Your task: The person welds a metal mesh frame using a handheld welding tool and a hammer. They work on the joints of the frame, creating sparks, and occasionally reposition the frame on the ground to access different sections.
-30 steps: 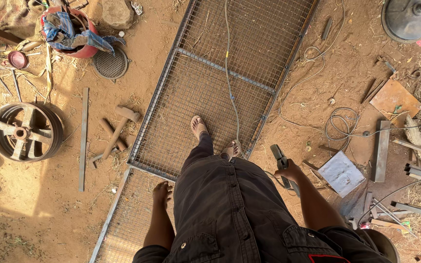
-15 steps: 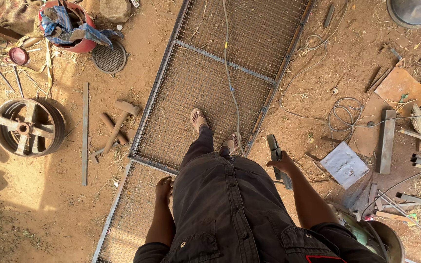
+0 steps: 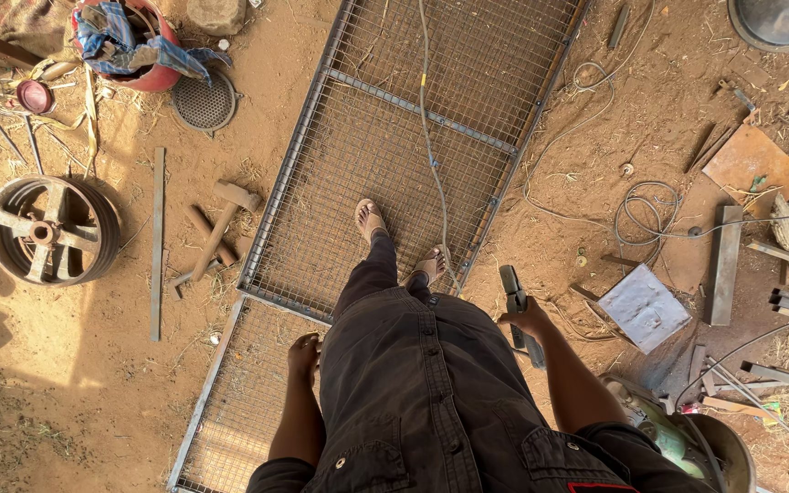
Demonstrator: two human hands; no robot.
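I stand in sandals on a long wire-mesh panel in a metal frame (image 3: 340,155) that lies on red dirt. My right hand (image 3: 530,321) hangs at my side, closed on the handle of a grey welding electrode holder (image 3: 514,292), just past the panel's right edge. My left hand (image 3: 304,354) hangs loose beside my left thigh, above the panel's near section, with nothing in it. A thin cable (image 3: 428,137) runs along the mesh toward my feet.
Left of the panel lie a metal wheel (image 3: 50,230), a flat steel bar (image 3: 156,242), a hammer (image 3: 221,219), a round grate (image 3: 204,102) and a red bucket with cloth (image 3: 134,41). To the right are coiled wire (image 3: 650,210), a grey square plate (image 3: 644,307), steel offcuts and a green tool (image 3: 659,424).
The view has shifted slightly as I move; my right hand with the electrode holder has stayed at my side, and my left hand stays hanging.
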